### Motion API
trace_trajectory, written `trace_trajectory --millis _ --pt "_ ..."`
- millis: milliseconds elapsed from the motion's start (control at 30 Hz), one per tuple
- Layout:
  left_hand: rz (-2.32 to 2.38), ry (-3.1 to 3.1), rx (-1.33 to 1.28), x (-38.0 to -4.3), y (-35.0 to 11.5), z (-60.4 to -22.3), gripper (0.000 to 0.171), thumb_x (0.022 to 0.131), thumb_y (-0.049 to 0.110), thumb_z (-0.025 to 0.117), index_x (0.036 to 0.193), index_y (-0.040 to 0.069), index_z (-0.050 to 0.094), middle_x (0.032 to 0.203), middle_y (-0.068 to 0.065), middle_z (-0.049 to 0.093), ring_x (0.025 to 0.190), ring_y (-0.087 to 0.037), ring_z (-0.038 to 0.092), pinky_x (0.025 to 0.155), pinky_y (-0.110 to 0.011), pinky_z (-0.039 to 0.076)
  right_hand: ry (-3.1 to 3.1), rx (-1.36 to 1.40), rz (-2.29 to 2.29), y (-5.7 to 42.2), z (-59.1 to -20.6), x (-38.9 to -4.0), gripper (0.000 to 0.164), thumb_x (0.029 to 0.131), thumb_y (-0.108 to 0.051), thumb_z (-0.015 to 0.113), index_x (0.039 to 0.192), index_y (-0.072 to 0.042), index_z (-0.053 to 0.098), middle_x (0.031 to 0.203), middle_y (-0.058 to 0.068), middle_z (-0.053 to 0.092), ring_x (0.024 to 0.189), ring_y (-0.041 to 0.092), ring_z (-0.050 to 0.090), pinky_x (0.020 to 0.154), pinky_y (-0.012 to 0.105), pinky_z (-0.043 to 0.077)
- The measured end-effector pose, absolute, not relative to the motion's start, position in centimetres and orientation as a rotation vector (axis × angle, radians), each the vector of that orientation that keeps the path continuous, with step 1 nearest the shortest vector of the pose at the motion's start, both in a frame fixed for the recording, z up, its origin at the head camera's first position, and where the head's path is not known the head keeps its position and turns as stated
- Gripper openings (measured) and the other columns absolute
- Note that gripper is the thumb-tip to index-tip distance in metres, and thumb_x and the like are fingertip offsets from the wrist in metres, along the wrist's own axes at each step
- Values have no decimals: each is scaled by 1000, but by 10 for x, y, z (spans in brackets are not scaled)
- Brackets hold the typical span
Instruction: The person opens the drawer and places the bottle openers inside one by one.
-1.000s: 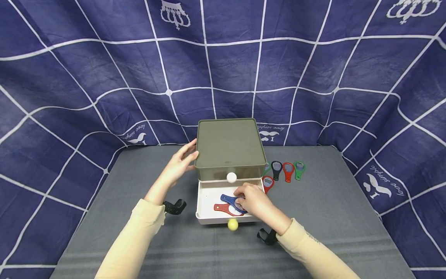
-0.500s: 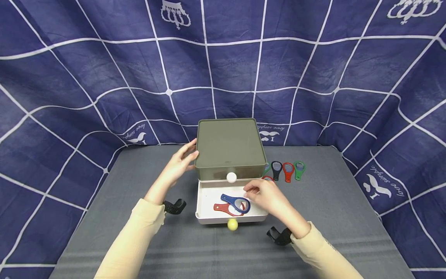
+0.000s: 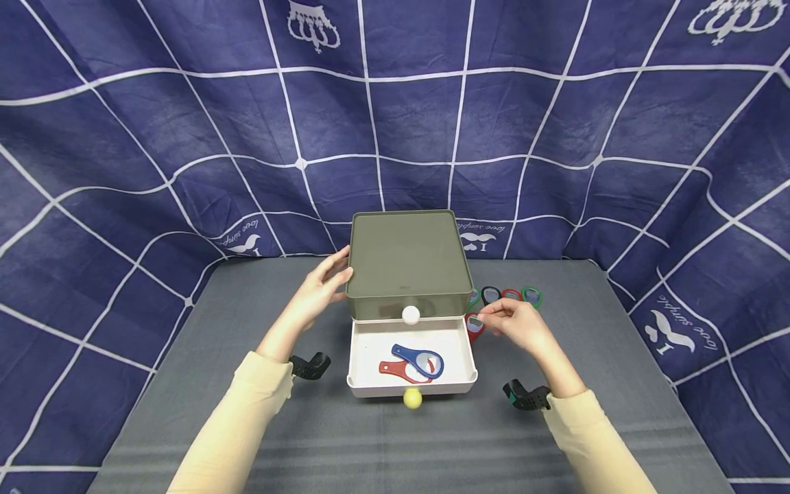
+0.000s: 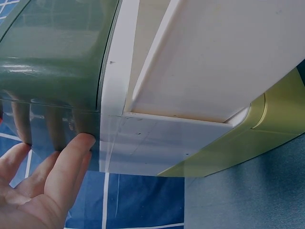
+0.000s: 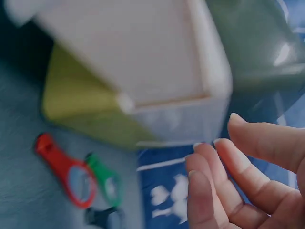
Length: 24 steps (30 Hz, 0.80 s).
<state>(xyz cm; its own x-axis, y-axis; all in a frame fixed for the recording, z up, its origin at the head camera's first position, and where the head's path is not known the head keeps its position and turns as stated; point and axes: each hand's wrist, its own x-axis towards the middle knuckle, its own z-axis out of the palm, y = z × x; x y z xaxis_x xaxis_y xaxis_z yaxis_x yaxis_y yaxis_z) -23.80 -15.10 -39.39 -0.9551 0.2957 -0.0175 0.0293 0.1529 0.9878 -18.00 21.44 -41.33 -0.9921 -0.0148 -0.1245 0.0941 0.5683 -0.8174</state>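
In the head view, my left hand (image 3: 313,293) rests its fingertips against the left side of a dark green drawer box (image 3: 407,254). Its fingers are mostly straight in the left wrist view. A white drawer (image 3: 369,343) is pulled out below, and in it a blue magnifying glass (image 3: 409,355) lies across a red magnifying glass (image 3: 391,368). To the right of the drawer, my right hand (image 3: 518,326) holds nothing, its fingers relaxed. Its fingertips are close to a second red magnifying glass (image 3: 474,333) on the table; contact cannot be told.
Behind my right hand lie more magnifying glasses: black (image 3: 491,293), red (image 3: 511,294), and green (image 3: 532,295). Another green one (image 3: 474,297) is partly hidden by the box. A yellow knob (image 3: 412,398) sticks out from the drawer, a white knob (image 3: 410,315) above it. A blue curtain (image 3: 407,123) hangs behind.
My right hand has moved out of the drawer, rightward and back, leaving the blue magnifying glass on the red one. My left hand has stayed against the box.
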Motion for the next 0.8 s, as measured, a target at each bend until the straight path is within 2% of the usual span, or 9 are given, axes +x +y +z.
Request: trace_trajectory --millis 133,300,433,600,700,800 --pt "1885 2227 317 -237 -151 -393 59 105 27 49 157 16 25 162 -15 25 144 -38 34 108 -60 40 2609 209 -1458 223 -433 -190 31 89 -22 73 105 3 69 85 5 74 73 10 66 69 27 59" --pt "1879 2233 317 -236 -150 -392 59 104 27 49 157 17 24 162 -16 25 144 -39 34 109 -60 40 2612 348 -1485 225 -457 -199 35 88 -21 73 109 6 66 90 9 74 72 12 67 63 21 56" --pt "1884 2229 315 -236 -151 -392 59 104 27 49 157 17 24 162 -16 25 144 -39 34 109 -60 39 2669 435 -1449 224 -474 -204 38 87 -25 73 109 5 65 97 16 74 67 10 66 59 19 54" --pt "1883 2227 317 -236 -151 -393 59 105 27 49 157 17 24 162 -16 25 145 -39 33 109 -60 39 2758 539 -1354 220 -491 -207 47 84 -31 76 111 5 63 96 20 72 60 6 62 57 22 48" --pt "1879 2229 316 -237 -151 -393 59 105 27 49 157 17 25 162 -16 25 145 -39 33 109 -61 39 2799 574 -1307 216 -499 -206 54 84 -32 75 116 8 59 100 24 71 63 19 67 61 30 50" --pt "1871 2235 313 -237 -151 -393 59 105 27 49 157 17 25 162 -16 25 145 -39 33 109 -60 39 2842 588 -1287 212 -507 -206 56 85 -30 74 117 12 56 106 29 68 86 36 68 76 42 53"
